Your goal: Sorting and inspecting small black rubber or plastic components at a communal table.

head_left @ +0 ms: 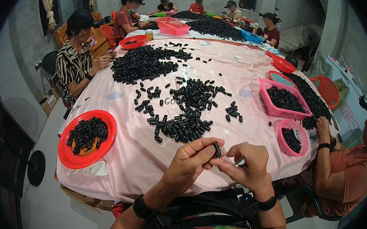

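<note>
My left hand (191, 159) pinches a small black cylindrical piece (216, 149) between thumb and fingers, above the table's near edge. Close by on the right, my right hand (250, 163) is closed, its thumb reaching toward that piece. A bit of something pale shows among the right fingers, too small to make out. Just beyond my hands lies a loose pile of similar black pieces (184, 125), which spreads away across the pink tablecloth (131, 161).
On the left stands a red plate (65, 143) of black pieces. To the right are a pink basket (264, 97) and a round pink basket (284, 147), both holding black pieces. A larger heap (140, 64) lies farther off. Several people sit around, one close on my right (343, 175).
</note>
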`<state>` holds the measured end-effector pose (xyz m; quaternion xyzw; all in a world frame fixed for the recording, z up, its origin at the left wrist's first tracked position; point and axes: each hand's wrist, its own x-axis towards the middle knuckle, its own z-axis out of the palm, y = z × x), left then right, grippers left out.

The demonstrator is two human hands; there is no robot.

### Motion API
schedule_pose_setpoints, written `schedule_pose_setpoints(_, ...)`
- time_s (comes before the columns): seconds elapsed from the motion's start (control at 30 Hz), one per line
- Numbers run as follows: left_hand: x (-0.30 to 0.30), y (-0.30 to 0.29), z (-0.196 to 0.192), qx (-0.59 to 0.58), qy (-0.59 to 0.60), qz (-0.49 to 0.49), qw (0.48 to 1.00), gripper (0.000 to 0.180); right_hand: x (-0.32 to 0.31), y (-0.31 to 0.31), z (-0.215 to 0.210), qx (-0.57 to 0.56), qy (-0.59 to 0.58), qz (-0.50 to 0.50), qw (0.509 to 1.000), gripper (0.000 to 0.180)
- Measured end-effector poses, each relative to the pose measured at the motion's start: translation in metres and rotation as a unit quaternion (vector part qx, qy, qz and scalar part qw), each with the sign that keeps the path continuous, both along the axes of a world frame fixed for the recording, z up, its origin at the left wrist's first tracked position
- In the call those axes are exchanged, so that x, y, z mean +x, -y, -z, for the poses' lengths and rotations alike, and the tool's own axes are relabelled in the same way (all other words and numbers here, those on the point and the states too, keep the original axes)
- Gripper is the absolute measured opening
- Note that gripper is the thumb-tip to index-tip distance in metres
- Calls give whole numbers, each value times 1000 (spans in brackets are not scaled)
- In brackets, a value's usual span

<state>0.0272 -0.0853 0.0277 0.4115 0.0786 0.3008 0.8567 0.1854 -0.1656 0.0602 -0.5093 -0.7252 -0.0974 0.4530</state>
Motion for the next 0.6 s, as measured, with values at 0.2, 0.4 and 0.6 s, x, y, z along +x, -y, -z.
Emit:
schedule_pose_setpoints(0.2, 3, 1, 0, 17, -25, 3, 1000, 28, 9, -5, 7, -93, -26, 20, 995, 46)
schedule_pose_setpoints(0.4, 4, 5, -6, 34, -52, 3, 998, 31, 10, -5, 5, -109, 9, 35, 993, 50)
schedule_pose_setpoints(0.6, 4, 5, -4, 36, -50, 2, 998, 31, 10, -5, 6, -124, 28, 44, 991, 51)
